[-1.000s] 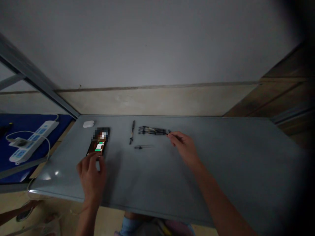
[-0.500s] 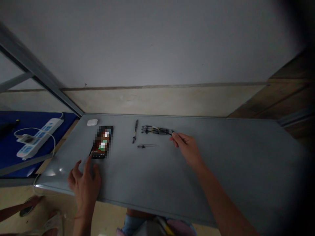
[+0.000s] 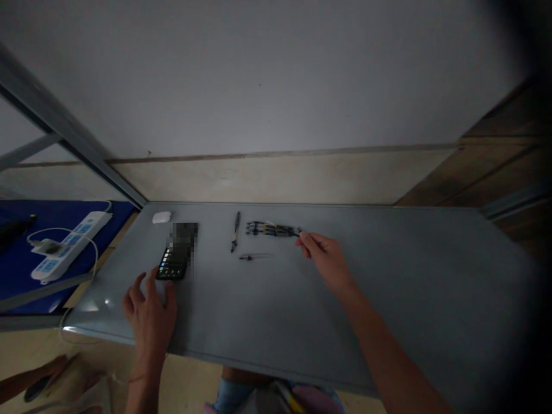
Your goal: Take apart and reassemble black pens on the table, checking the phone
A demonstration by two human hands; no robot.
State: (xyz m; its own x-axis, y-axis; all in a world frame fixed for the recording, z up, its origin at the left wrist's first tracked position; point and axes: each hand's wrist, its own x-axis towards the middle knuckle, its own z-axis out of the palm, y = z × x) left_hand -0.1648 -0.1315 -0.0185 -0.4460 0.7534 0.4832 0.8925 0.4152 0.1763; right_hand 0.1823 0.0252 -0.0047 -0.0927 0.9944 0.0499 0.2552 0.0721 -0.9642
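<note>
My left hand (image 3: 149, 319) rests open at the grey metal table (image 3: 388, 287), fingers spread, just below a black smartphone (image 3: 175, 261) and not holding it. The phone's screen is dark with small coloured tiles, and part of it is pixelated. My right hand (image 3: 325, 259) pinches a thin dark stick (image 3: 302, 234) at the right end of a row of black pens (image 3: 271, 229). A single pen (image 3: 235, 232) lies to the left of the row, above a small thin dark tool (image 3: 252, 257). A white earbud case (image 3: 161, 217) sits near the far edge.
Left of the table, a white power strip (image 3: 69, 247) with a plugged-in white cable lies on a blue surface (image 3: 26, 215). A metal frame bar (image 3: 56, 121) rises at the left. Wall stands behind the table, and another person's limb (image 3: 38, 374) shows low at the left.
My left hand has drawn back from the phone toward the near table edge. The phone's screen has gone from a bright picture to dark. My right hand stays at the row of pens.
</note>
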